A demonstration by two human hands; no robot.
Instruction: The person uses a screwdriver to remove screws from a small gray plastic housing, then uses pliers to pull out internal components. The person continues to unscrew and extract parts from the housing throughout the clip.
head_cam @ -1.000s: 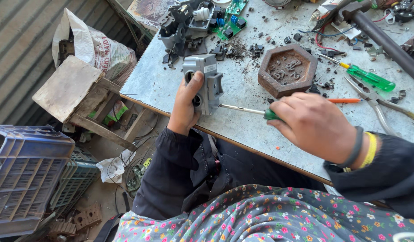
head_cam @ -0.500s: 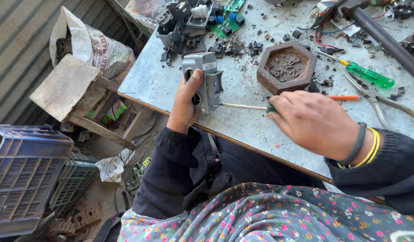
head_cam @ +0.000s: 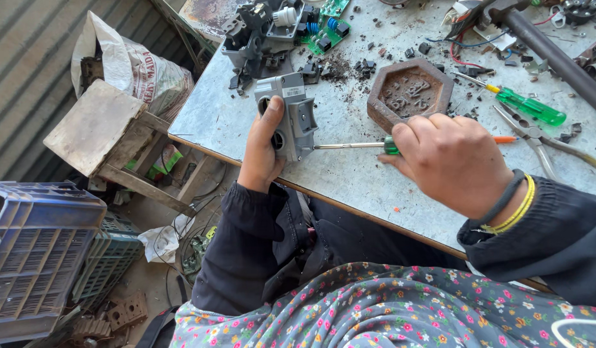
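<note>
My left hand grips a grey plastic electrical housing that stands on the near left part of the metal table. My right hand holds a screwdriver with a green-and-orange handle. Its metal shaft lies level and its tip meets the right side of the housing.
A brown hexagonal tray with small parts sits behind my right hand. A green screwdriver, pliers, a dark pipe, circuit boards and dismantled black parts lie further back. Left, on the floor: a wooden stool, a sack, blue crates.
The screwdriver tip has closed in on the right side of the housing. Both hands keep their grips with only a slight shift.
</note>
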